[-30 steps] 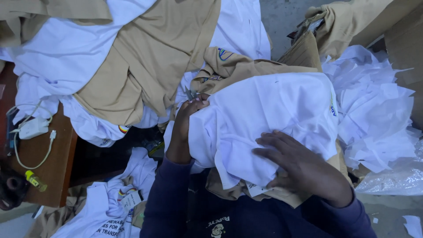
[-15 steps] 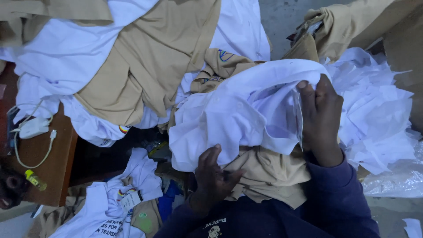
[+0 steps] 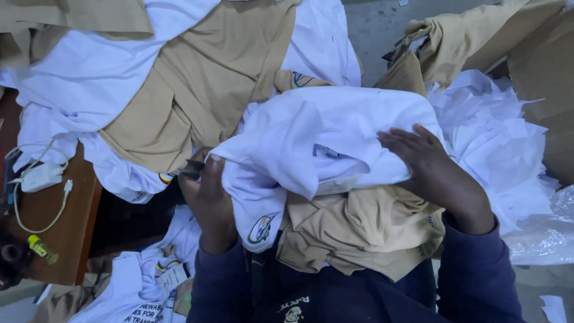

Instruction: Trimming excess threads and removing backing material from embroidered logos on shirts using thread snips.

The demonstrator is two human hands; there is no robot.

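The white shirt [image 3: 335, 137] is pinched by the left hand [image 3: 209, 191] and pressed flat by the open right hand [image 3: 436, 173]; the tan garment [image 3: 359, 230] beneath could be dragged off the lap.

1. A heap of white and tan cotton garments [image 3: 179, 90] covers the upper left of the scene.
2. A brown wooden table [image 3: 57, 221] at left bears a white plug-in charger [image 3: 40, 177] with its looped white cable [image 3: 42, 216], beside a small yellow bottle [image 3: 42, 249].
3. Crumpled white tissue paper [image 3: 496, 137] is piled at right, near clear plastic wrap [image 3: 547, 236].
4. A brown cardboard box [image 3: 547, 72] stands at upper right, with a tan garment [image 3: 460, 36] draped against it.
5. White printed shirts [image 3: 137, 281] lie low on the floor.
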